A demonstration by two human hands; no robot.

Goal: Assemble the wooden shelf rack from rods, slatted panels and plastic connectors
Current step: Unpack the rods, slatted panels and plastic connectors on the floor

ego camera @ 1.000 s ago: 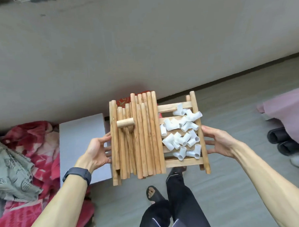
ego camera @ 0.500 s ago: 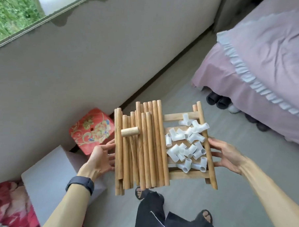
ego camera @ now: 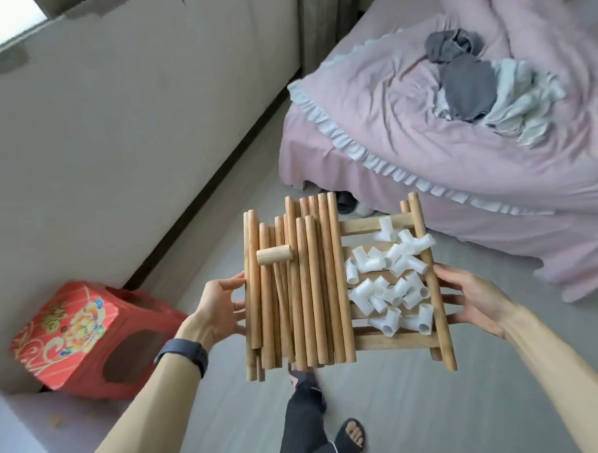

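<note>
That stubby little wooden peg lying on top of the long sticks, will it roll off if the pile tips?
Probably. The short peg is round and lies loose across the long rods, so a tilt would likely send it rolling along them. It looks like solid wood: stiff, and unlikely to break if dropped.

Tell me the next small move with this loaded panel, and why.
Probably lower the slatted panel level onto the floor. The left hand and right hand carry it by its sides, and the rods, short dowel and white connectors lie loose on top, none joined, so tilting could spill them.
</note>
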